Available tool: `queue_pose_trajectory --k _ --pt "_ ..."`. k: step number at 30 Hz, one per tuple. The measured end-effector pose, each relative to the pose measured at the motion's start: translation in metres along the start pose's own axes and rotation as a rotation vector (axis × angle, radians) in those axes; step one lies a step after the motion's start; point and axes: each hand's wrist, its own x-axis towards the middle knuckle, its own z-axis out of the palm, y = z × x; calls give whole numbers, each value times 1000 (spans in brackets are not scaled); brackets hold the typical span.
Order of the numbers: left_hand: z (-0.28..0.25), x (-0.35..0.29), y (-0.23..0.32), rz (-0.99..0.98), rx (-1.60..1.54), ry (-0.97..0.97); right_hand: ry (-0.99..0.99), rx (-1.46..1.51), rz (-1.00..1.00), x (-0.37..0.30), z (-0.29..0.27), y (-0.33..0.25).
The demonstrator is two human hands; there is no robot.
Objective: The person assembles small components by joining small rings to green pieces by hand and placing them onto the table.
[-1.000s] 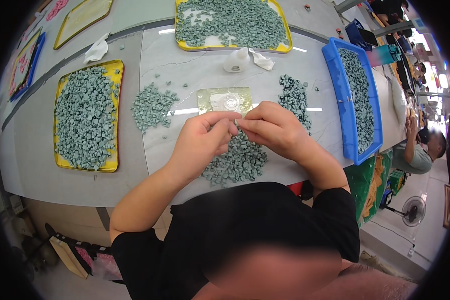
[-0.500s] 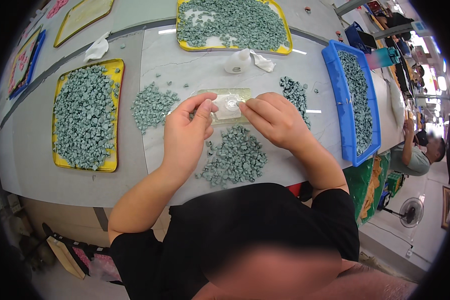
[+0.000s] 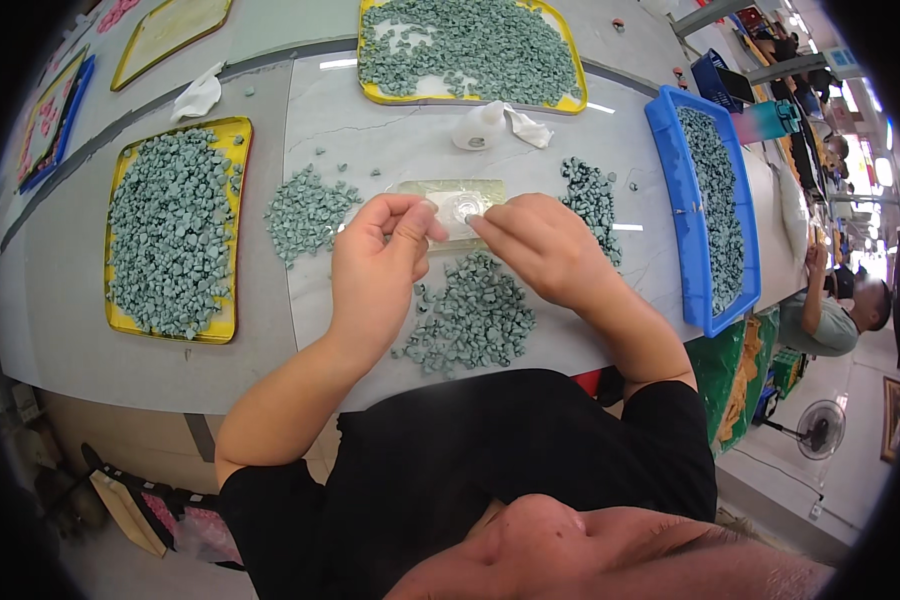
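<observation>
My left hand (image 3: 380, 265) is closed in a pinch at the left end of a pale yellowish-green pad (image 3: 425, 187); anything between its fingertips is too small to make out. My right hand (image 3: 545, 245) also has its thumb and fingers pressed together, its tips over the pad beside a small clear round piece (image 3: 465, 205). What the right fingers grip, if anything, I cannot make out. Just below the pad lies a heap of small grey-green pieces (image 3: 470, 315). A second pile (image 3: 308, 212) sits left of my left hand, and a darker one (image 3: 590, 195) lies beyond my right wrist.
Grey-green pieces fill a yellow tray (image 3: 240, 190) at left, another yellow tray (image 3: 470, 99) at the far side and a blue bin (image 3: 685, 220) at right. A white squeeze bottle (image 3: 478, 127) stands behind the pad, by a crumpled tissue (image 3: 528, 128). Another person (image 3: 825, 318) is at far right.
My right fingertips have shifted slightly left over the clear round piece. The left hand stays pinched and has moved very little, its fingertips a bit lower.
</observation>
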Motion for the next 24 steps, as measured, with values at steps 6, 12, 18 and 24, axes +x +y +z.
queue_pose_trajectory --k 6,12,18,24 --pt "3 -6 -10 -68 80 -76 52 695 672 -2 1 -11" --pt "5 -11 -9 -107 82 -148 97 1341 1036 4 -1 -20" --pt "7 -12 -10 -192 19 -139 215 800 596 -6 13 -18" --pt "7 -13 -11 -210 -19 -137 360 346 144 -2 17 -20"
